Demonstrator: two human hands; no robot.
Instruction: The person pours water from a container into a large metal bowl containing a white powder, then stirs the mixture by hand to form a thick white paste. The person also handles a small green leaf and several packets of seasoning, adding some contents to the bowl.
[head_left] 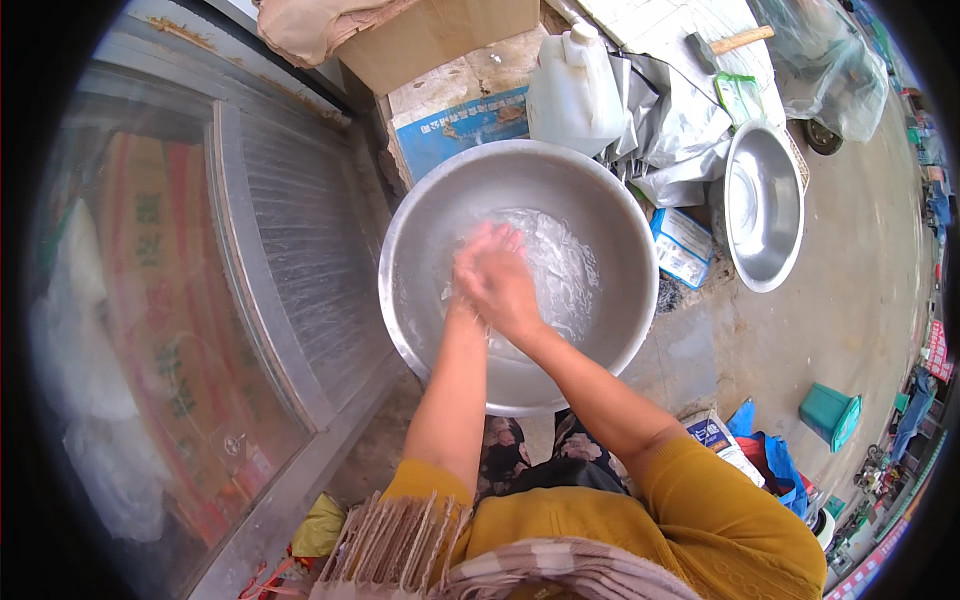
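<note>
On the left stands a big glass case (180,330) with a metal frame, and I can see red and green boxes blurry behind the glass.

Next to it sits a big round metal bowl (420,220) with water in it. Both of the person's hands are down in that bowl. The left hand (470,268) is partly under the right hand (500,285), so I cannot tell how far its fingers are open. The right hand lies on top with its fingers curled loosely, pressing on something clear and shiny (560,265) in the water. It may be thin plastic or wet noodles; I cannot tell which. The water is rippled around the hands.

I think the washing is in the middle. The clear stuff is all in the water, none of it lifted out.

Behind the bowl stands a white jug (575,95). To the right, a second metal bowl (765,205) leans on the ground with nothing in it. Farther right sits a small green stool (828,412).
</note>
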